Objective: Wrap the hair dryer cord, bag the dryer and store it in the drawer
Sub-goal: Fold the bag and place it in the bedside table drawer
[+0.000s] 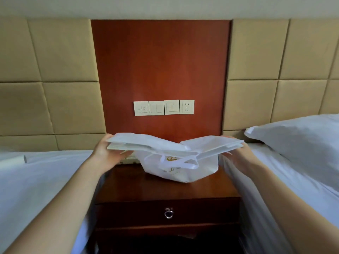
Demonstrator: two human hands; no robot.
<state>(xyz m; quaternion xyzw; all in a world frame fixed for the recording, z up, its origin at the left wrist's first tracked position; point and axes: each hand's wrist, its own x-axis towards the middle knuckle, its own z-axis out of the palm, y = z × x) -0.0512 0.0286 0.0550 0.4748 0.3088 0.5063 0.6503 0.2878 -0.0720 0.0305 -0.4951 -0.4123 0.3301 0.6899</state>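
Note:
A white fabric bag (176,169) with a gold logo and white loop handles stands on the dark wooden nightstand (165,189). My left hand (104,153) grips the bag's upper left edge. At the other side, my right hand (240,154) grips the upper right edge. The top of the bag is spread flat and wide between the two hands. The hair dryer and its cord are out of sight; I cannot tell whether they are inside the bag. The nightstand's drawer (167,213), with a round metal knob, is closed.
Beds with white sheets flank the nightstand on both sides, and a white pillow (300,140) lies at the right. A row of wall switches and a socket (164,107) sits on the red wooden panel behind. A small item lies behind the bag at the left.

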